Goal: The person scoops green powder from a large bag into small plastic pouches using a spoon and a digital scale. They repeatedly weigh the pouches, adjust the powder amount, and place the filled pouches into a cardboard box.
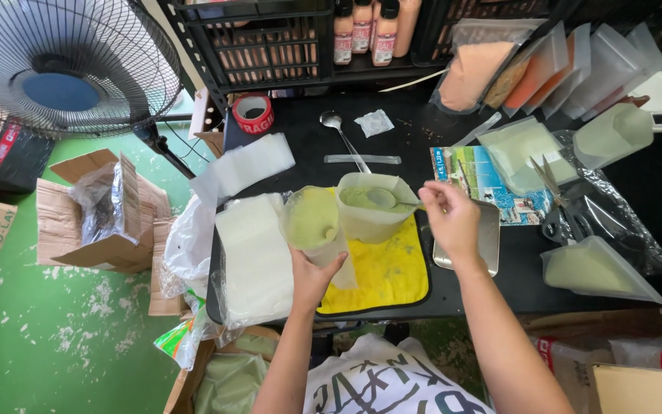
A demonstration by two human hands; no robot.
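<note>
Left hand (312,276) grips open pouch (312,222); right hand (450,222) pinches spoon (383,199) at 3 o'clock; tilt risks powder spilling onto yellow cloth (385,276)

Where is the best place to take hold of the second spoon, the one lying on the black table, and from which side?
Probably the thin handle of the spoon, gripped mid-length from above. It lies flat on the table, bowl at the far end, with free space on both sides.

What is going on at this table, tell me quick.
A person is spooning pale green powder. The right hand holds a spoon in an open tub of it; the left hand holds a small clear pouch over a yellow mat. Filled pouches lie to the right.
</note>
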